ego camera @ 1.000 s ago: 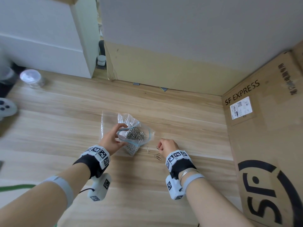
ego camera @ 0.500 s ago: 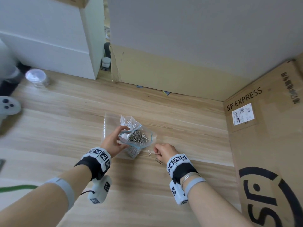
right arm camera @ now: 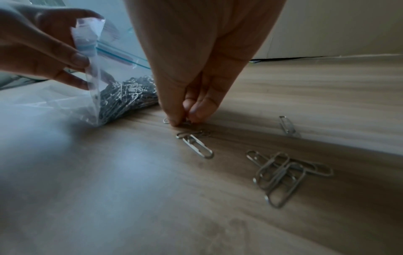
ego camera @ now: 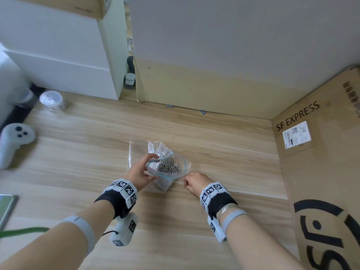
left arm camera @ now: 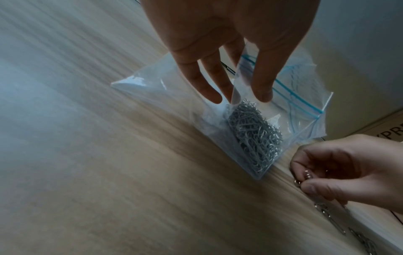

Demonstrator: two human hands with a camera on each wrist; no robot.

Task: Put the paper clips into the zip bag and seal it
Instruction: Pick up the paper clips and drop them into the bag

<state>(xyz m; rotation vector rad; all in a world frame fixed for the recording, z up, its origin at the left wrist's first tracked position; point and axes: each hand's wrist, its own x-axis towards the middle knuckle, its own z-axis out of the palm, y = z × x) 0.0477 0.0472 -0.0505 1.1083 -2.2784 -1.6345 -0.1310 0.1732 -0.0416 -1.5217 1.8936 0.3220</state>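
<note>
A person works at a light wooden table (ego camera: 81,172) seen from above, both forearms reaching in from the near edge. The left hand (ego camera: 139,173) holds a clear zip bag (ego camera: 181,164) with a blue seal strip, near the middle of the table. Its thumb and fingers (left arm camera: 262,89) pinch the left side of the bag's rim, keeping the mouth open and raised while the bottom of the bag rests on the wood. Inside the bag lies a dense heap of silver paper clips (left arm camera: 255,132), gathered toward its lower corner. Just to the right of the bag, the right hand (ego camera: 196,182) points down at the table with its fingertips (right arm camera: 201,108) drawn tightly together, pinching one or more loose clips (right arm camera: 197,145) right at the surface; exactly how many it has hold of cannot be told. A single clip lies flat just near of those fingertips. A small tangled cluster of clips (right arm camera: 283,172) lies further right on the table, and one more lone clip (right arm camera: 286,126) lies beyond it. Both wrists wear black bands with white marker blocks. At the far left of the table sit a white game-style controller (ego camera: 14,139) and a small clear jar (ego camera: 51,100). A large cardboard box printed "SF EXPRESS" (ego camera: 321,172) stands along the right side, and a white box (ego camera: 58,55) stands at the far left.
</note>
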